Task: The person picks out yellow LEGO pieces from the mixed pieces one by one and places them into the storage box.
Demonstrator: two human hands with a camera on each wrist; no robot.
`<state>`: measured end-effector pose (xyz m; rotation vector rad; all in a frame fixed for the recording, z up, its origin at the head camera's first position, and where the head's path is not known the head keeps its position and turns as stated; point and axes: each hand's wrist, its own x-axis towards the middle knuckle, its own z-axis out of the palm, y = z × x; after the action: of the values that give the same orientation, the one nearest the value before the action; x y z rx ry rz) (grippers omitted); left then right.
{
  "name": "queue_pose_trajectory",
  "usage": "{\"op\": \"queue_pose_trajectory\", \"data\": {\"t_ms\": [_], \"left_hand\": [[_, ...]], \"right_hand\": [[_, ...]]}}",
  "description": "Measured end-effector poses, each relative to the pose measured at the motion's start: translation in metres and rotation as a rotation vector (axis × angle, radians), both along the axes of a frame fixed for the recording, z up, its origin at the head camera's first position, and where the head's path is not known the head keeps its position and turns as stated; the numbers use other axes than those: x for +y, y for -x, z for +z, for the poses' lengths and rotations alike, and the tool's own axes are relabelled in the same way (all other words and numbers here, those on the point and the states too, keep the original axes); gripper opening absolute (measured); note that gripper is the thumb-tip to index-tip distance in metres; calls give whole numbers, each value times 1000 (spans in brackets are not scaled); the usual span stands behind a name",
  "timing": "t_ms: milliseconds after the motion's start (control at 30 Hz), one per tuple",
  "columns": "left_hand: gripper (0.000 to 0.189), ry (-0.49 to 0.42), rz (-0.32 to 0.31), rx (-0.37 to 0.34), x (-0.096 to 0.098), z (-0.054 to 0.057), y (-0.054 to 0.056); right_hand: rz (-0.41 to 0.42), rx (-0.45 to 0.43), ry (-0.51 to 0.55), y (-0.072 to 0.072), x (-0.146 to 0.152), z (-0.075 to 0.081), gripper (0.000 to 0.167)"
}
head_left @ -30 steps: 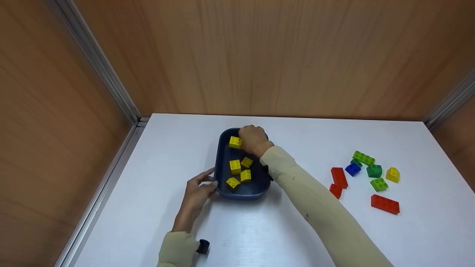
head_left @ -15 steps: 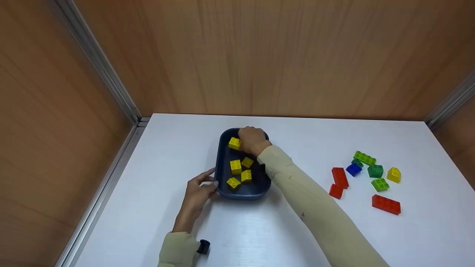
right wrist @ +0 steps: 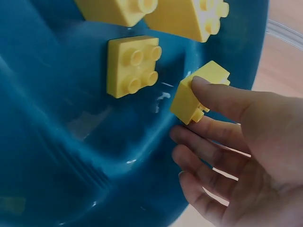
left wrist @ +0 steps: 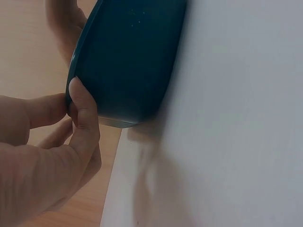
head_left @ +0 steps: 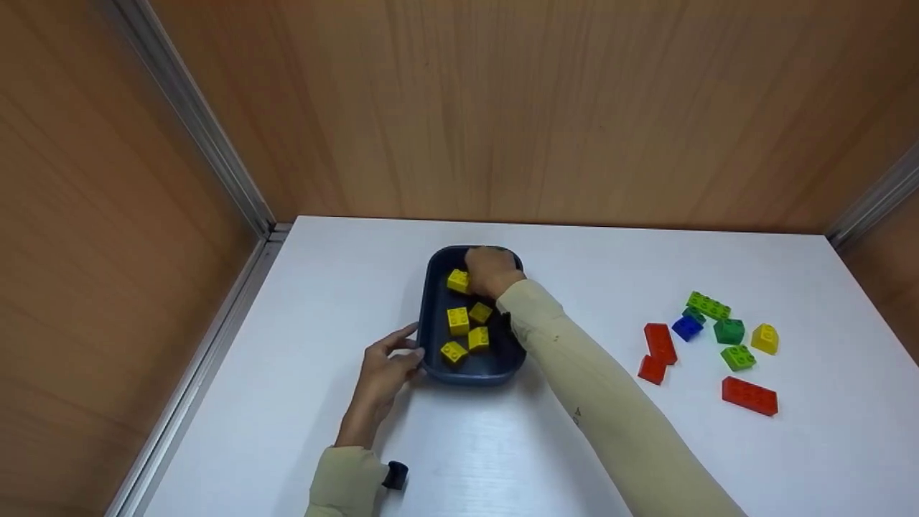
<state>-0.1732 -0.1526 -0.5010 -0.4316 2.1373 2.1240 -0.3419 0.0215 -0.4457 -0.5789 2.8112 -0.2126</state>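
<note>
My left hand [head_left: 384, 370] pinches the near left side of a dark blue tray [head_left: 423, 309]; in the left wrist view the thumb lies against the tray's outer wall [left wrist: 128, 61] and fingers meet the rim. Inside the tray's far end, my right hand [head_left: 492, 271] pinches a yellow brick [right wrist: 201, 92] between thumb and forefinger, the other fingers loosely bent. From the head view, a yellow brick [head_left: 458, 281] shows at that hand's left side. Several other yellow bricks [head_left: 458, 321] lie toward the tray's near end; one square brick [right wrist: 132, 67] sits studs up in the right wrist view.
To the right on the white table [head_left: 574, 266] lie loose bricks: red ones [head_left: 749, 396], green ones [head_left: 729, 331], a blue one [head_left: 687, 328] and a yellow one [head_left: 765, 339]. A wooden panel [head_left: 546, 115] rises behind the table, another [head_left: 108, 251] at the left.
The right hand has dipped slightly lower into the tray, and the yellow brick beside it has shifted a little nearer. The left hand keeps its hold on the tray.
</note>
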Motion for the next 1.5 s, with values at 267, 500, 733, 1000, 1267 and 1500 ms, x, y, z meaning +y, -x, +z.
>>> {"op": "queue_pose_trajectory", "data": {"t_ms": [267,500,733,1000,1267,1500], "left_hand": [[49,-3,-5,5,1,0,1],[50,3,-5,0,2,1,1],[51,1,-15,-2,1,0,-1],[50,14,-4,7,-4,1,0],[50,-5,-9,3,-4,0,0],[51,-11,-9,0,-5,-2,0]], "right_hand": [[47,45,-93,0,-5,-10,21],[49,61,-150,-4,-7,-14,23],[46,58,-157,-10,-6,-13,25],[61,100,-53,-14,-2,4,25],[13,127,56,-24,16,16,24],[-42,187,153,-26,49,18,28]]}}
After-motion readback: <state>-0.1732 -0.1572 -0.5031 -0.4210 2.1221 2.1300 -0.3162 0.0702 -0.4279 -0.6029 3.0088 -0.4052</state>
